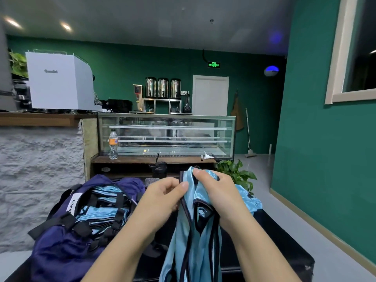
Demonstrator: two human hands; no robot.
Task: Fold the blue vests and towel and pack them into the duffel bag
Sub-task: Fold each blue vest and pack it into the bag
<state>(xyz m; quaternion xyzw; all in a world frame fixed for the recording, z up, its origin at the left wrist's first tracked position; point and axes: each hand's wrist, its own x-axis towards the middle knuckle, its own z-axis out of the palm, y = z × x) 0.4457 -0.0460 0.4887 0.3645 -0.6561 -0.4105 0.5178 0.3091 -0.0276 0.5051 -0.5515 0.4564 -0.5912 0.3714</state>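
Observation:
A light blue vest [193,241] with dark trim hangs in front of me over the black table [284,241]. My left hand [162,198] pinches its dark-edged strap near the top. My right hand [215,190] grips the upper part of the same vest from the right. The navy duffel bag [61,251] lies open at the left, with several folded blue vests [105,208] stacked inside. More light blue cloth [250,200] lies on the table behind my right hand.
A dark wooden counter [142,159] with a plastic bottle [113,144] and a glass display case [166,135] stands behind the table. A potted plant [238,174] sits at the right. A dark cup [158,169] stands beyond the bag.

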